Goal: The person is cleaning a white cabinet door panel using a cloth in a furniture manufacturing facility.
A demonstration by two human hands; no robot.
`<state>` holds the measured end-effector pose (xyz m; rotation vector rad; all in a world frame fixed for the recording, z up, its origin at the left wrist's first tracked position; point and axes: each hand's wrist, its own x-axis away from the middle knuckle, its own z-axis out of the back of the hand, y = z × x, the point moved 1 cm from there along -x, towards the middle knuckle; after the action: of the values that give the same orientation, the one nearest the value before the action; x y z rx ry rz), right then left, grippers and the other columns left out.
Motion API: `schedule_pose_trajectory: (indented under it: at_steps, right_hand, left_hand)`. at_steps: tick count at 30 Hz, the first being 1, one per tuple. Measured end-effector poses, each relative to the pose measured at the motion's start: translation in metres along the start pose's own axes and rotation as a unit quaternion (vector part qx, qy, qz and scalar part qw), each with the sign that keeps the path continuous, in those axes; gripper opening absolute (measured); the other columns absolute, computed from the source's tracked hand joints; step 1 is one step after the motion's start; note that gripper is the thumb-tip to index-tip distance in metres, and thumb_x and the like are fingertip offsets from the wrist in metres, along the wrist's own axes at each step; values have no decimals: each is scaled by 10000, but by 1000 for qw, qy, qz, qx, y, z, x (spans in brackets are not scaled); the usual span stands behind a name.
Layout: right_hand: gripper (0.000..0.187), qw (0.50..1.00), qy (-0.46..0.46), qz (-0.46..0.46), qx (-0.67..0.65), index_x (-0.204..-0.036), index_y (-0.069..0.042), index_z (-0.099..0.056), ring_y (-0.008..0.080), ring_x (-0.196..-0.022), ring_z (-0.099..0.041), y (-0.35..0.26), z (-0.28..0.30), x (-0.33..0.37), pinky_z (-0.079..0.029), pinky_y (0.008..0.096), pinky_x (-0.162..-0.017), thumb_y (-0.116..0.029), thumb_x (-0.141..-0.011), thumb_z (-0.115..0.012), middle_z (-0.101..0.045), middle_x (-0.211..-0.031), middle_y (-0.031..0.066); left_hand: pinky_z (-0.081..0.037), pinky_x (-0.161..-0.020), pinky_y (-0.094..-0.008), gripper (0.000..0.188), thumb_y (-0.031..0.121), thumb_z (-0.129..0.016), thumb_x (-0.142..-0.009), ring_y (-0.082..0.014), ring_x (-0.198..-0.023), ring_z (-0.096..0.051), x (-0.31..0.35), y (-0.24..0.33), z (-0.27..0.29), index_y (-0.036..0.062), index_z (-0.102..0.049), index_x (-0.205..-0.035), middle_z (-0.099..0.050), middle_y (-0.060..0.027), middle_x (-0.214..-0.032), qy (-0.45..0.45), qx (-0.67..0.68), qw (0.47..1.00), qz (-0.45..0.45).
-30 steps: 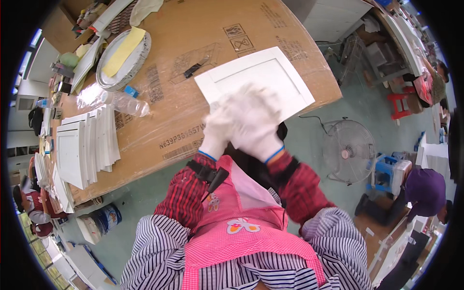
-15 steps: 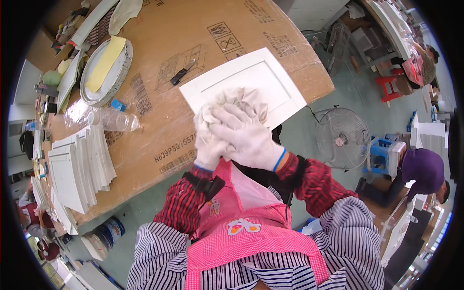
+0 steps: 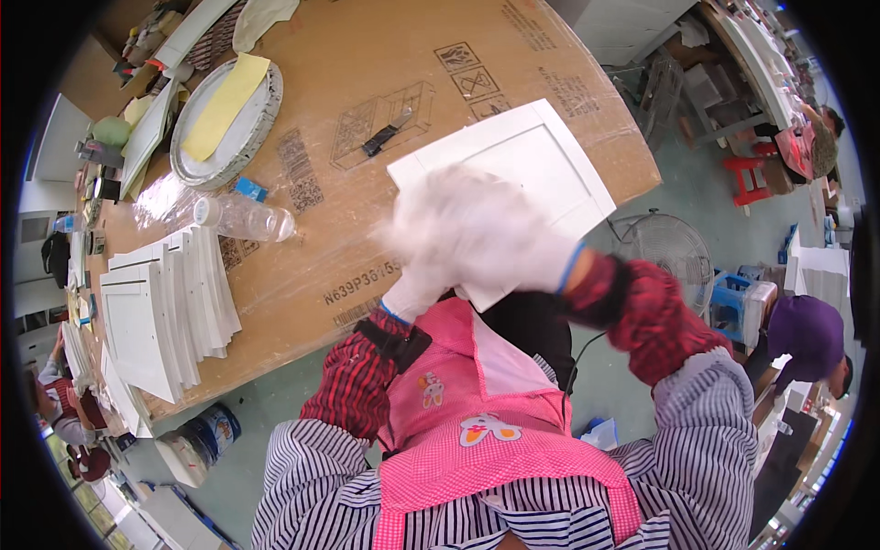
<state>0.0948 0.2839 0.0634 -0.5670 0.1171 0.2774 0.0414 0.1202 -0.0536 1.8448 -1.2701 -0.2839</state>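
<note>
A white panel with a recessed centre (image 3: pixel 559 165), like a small cabinet door, lies at the near right of the cardboard-covered table (image 3: pixel 339 41) and juts past its near edge. Both my hands wear white gloves and meet over the panel's left part. A bunched whitish cloth (image 3: pixel 431 206) is under them, smeared by motion. My left hand (image 3: pixel 417 280) is at the cloth's near left side, fingers wrapped in it. My right hand (image 3: pixel 522 243) lies over the cloth and the left hand; its fingers are too blurred to make out.
A black-handled knife (image 3: pixel 380 140) lies beyond the panel. At left are a clear bottle (image 3: pixel 252 220), a round lid with yellow paper (image 3: pixel 268 101) and a stack of white panels (image 3: pixel 137 325). A floor fan (image 3: pixel 674 247) stands right; co-workers sit farther off.
My hands and the cloth have shifted over the panel and are now blurred. A near corner of the panel shows below my hands. The whole view has slid slightly.
</note>
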Motion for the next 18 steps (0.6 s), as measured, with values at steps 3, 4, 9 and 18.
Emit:
schedule_pose_trajectory:
  at_steps: [3, 4, 9, 18]
  right_hand:
    - [291, 996, 54, 9, 67, -1189, -173, -747, 292, -1433, -474, 7, -6, -14, -382, 442, -1183, -242, -918, -668, -646, -1365, 97]
    - [290, 994, 57, -54, 79, -1189, -181, -749, 299, -1442, -467, 43, 0, -8, -391, 444, -1176, -241, -917, -669, -640, -1381, 104]
    - [323, 924, 183, -281, 185, -1297, -142, -682, 350, -1260, -621, 211, 38, 42, -440, 446, -1125, -175, -986, -598, -699, -1300, 113]
    - [330, 987, 128, 38, 91, -1246, -143, -689, 322, -1285, -562, 8, -32, -31, -428, 472, -1117, -204, -961, -535, -636, -1320, 122]
  left_hand:
    - [-585, -912, -361, 735, 56, -801, -846, -215, -1121, -662, 0, -30, 50, -12, -437, -1481, -656, -111, -1246, -25, -368, 926, -79]
    - [-585, -912, -361, 735, 56, -801, -846, -215, -1121, -662, -3, -22, 34, -12, -437, -1481, -656, -111, -1246, -35, -363, 928, -79]
    - [-590, -705, -290, 745, 42, -791, -845, -162, -940, -693, -1, 13, -11, 23, -427, -1495, -672, -95, -1184, -13, -91, 991, 94]
    - [-610, -793, -343, 795, 43, -799, -819, -199, -1048, -688, 5, 10, 2, 25, -413, -1514, -640, -109, -1286, -9, -58, 997, 57]
